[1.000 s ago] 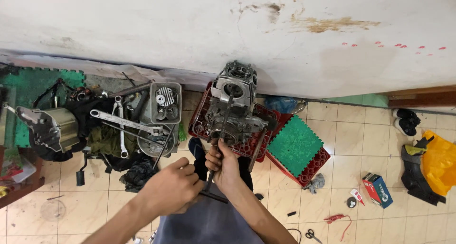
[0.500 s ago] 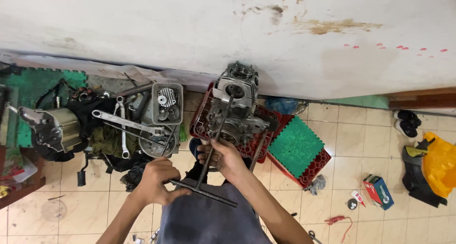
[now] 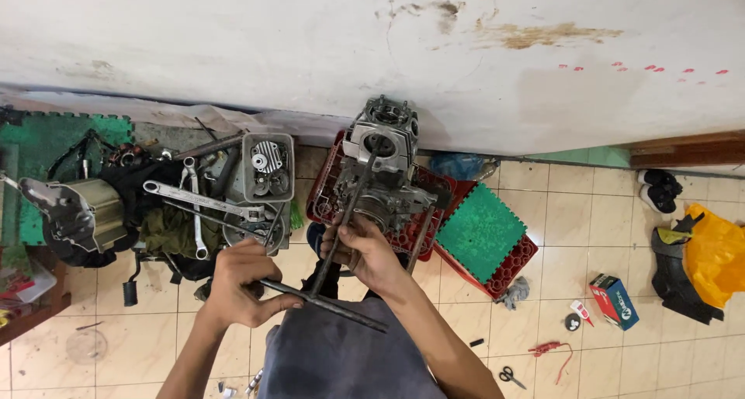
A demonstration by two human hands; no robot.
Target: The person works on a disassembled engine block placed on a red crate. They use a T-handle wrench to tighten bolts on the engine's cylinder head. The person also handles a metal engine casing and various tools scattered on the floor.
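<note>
Both hands grip the T-handle wrench [image 3: 326, 279]: left [image 3: 242, 286] crossbar, right [image 3: 365, 248] shaft.

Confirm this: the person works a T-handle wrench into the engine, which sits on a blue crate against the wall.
Not quite. The head view shows the engine sitting on a red crate, not a blue one. The rest holds: both hands work the T-handle wrench by the wall.

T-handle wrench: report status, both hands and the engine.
Left hand grips T-handle wrench crossbar; right hand around its shaft. Shaft runs into engine seated in red crate. Nothing blocking the shaft.
</note>
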